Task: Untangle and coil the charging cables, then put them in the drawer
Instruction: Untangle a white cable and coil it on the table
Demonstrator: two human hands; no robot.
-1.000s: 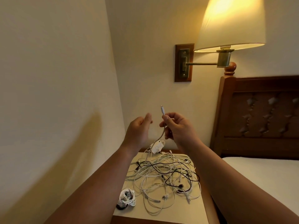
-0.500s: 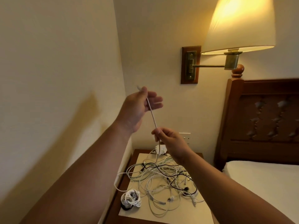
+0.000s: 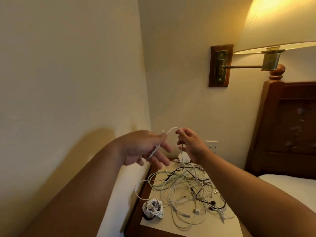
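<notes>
Bedside bench (image 3: 159, 224), pale top with a wooden rim, set in the corner of the room beside the bed (image 3: 287, 182). Tangle of cables (image 3: 184, 189), mostly white with a pale green and a black one mixed in, spread over the middle and right of the bench, one loop hanging over the left edge. Coiled bundle (image 3: 153, 208), white, at the front left corner. White charger plug (image 3: 183, 157) at the back edge. White cable (image 3: 171, 128), raised above the back edge and arcing between both hands; its lower run drops into the tangle. Left hand (image 3: 147, 147): thumb pins the cable's free end, remaining fingers loosely spread. Right hand (image 3: 189, 146): fingers curled, thumb and forefinger pinching the cable. Lit wall lamp (image 3: 273, 28) and wall socket (image 3: 211, 146) behind.
</notes>
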